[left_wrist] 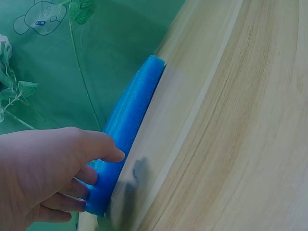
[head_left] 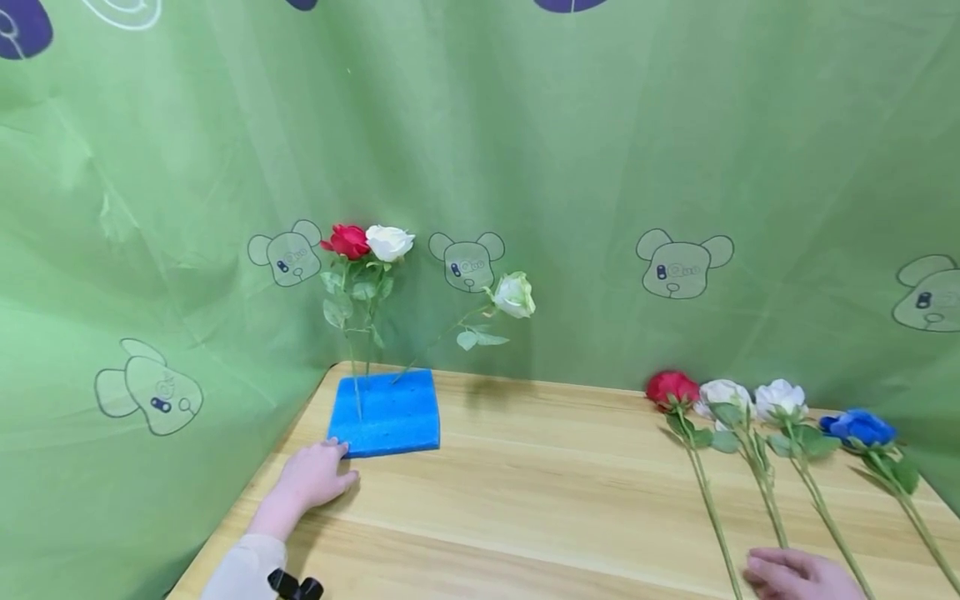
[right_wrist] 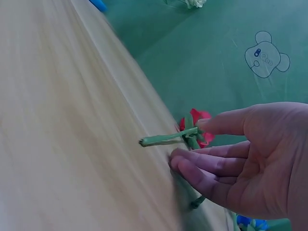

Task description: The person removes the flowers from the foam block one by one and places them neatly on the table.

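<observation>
My left hand (head_left: 315, 475) rests at the near left corner of a blue foam block (head_left: 405, 429), fingertips on the corner. The thumb points away from the other fingers and overlaps the block (left_wrist: 137, 101) in the left wrist view. A red rose (head_left: 348, 242), a white rose (head_left: 390, 243) and a leaning pale green rose (head_left: 514, 295) stand in the block. At the right, my right hand (head_left: 802, 575) is by the stem of a lying white rose (head_left: 726, 400). Its thumb and fingers are apart, close by the red rose's stem (right_wrist: 166, 138) in the right wrist view.
A lying red rose (head_left: 672, 388), another white rose (head_left: 780, 400) and a blue rose (head_left: 859, 427) lie on the wooden table (head_left: 540, 475), stems toward me. Behind the table hangs a green cloth (head_left: 585, 167) with bear drawings. A small black object (head_left: 296, 585) is at my left sleeve.
</observation>
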Demonstrator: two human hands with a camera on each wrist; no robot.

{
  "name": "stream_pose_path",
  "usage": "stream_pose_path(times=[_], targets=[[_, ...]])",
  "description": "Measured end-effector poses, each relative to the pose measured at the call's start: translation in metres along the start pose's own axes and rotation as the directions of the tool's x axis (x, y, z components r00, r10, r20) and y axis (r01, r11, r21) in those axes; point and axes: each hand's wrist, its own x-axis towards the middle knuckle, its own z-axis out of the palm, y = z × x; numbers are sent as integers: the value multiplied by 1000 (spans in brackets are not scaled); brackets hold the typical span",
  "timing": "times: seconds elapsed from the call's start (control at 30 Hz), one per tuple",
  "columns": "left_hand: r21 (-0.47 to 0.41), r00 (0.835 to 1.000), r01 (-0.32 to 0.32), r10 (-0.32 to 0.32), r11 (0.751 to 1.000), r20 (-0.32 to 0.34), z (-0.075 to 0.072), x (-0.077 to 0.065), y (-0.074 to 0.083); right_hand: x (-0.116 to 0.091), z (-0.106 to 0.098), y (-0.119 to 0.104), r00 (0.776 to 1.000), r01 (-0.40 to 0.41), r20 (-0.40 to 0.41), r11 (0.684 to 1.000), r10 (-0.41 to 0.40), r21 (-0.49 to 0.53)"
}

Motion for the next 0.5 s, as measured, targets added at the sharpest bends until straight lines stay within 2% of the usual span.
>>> stream_pose_path(times=[0.2,0.5], targets=[[-2,1000,6,-6,1000,-2,-3,-1,1,-5,0,-30,994,54,-83,981,-70,-186],[-5,1000,5,-5,1000,9,-4,-2,4,-6,8,-65,984,135,-78,962,-158,-236]])
